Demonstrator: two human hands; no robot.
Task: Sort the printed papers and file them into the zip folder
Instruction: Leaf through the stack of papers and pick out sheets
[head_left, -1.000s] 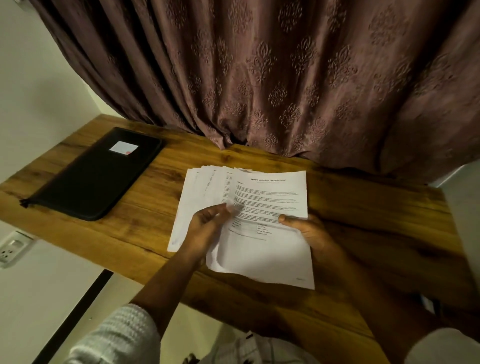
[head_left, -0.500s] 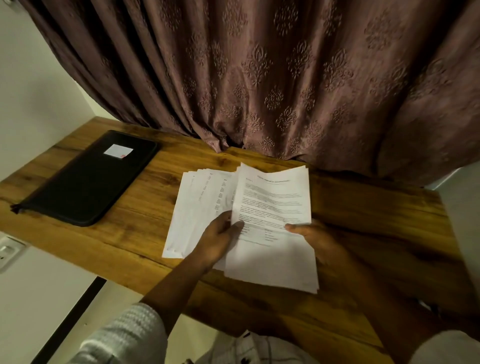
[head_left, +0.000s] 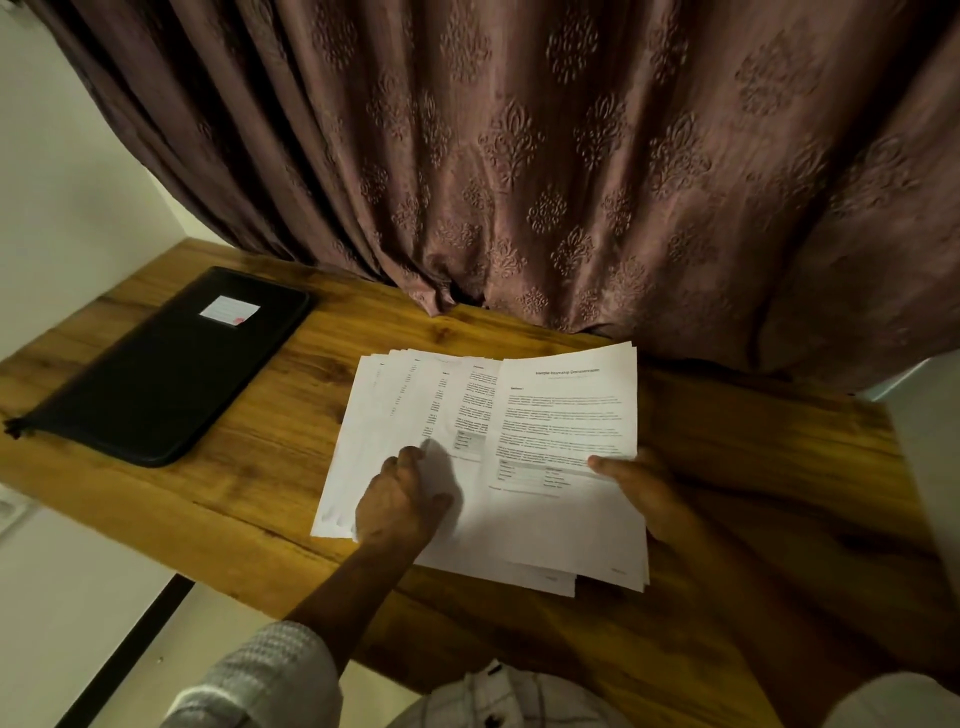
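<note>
Several printed papers lie fanned out on the wooden table. My left hand rests on the fanned sheets with its fingers curled, fingertips pressing the paper. My right hand pinches the right edge of the top sheet, thumb on top, fingers hidden beneath. The top sheet carries a title and text blocks and sits to the right over the fan. The black zip folder lies closed at the table's left, apart from both hands, with a white label near its far end.
A brown patterned curtain hangs along the table's far edge. A pale wall stands at the left. The table's near edge runs diagonally below my arms. A white surface borders the table on the right.
My right hand has slid the top sheet to the right, uncovering more of the fan. My left hand let go of that sheet and moved down-left onto the fanned papers.
</note>
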